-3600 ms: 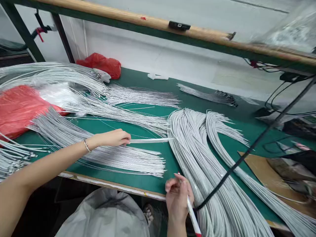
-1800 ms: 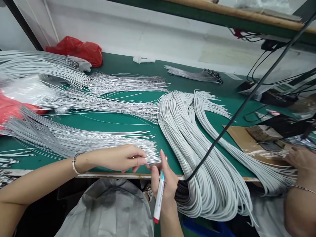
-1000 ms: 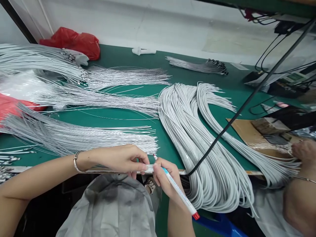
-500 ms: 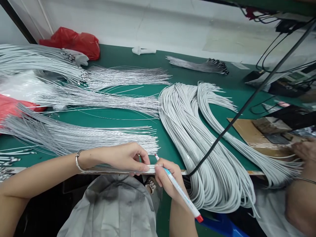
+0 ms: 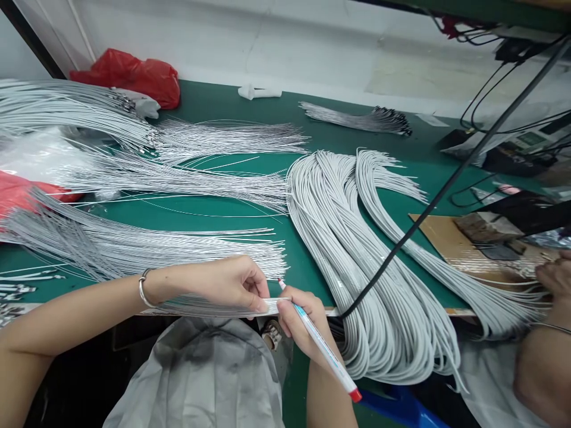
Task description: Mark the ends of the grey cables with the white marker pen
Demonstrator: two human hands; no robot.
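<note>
My left hand (image 5: pixel 229 285) is closed, pinching a flat bunch of thin grey wires (image 5: pixel 209 307) at the front edge of the green table (image 5: pixel 214 208). My right hand (image 5: pixel 303 321) grips a white marker pen (image 5: pixel 325 351) with a red cap end. The pen's red tip touches the wire ends just right of my left fingers. A metal bracelet (image 5: pixel 143 285) circles my left wrist.
Fans of thin silvery wires (image 5: pixel 147 246) cover the left of the table. Thick grey cable bundles (image 5: pixel 357 261) curve over the front edge. A black cable (image 5: pixel 446 187) runs diagonally. Red bags (image 5: pixel 134 77) sit at the back left. Another person's hand (image 5: pixel 553 276) works at the right by a cardboard sheet (image 5: pixel 446 244).
My left hand has drawn a bunch of wires from the middle of the table to its front edge. My right hand has turned the pen tip onto the wire ends, and both hands now hold nearly still.
</note>
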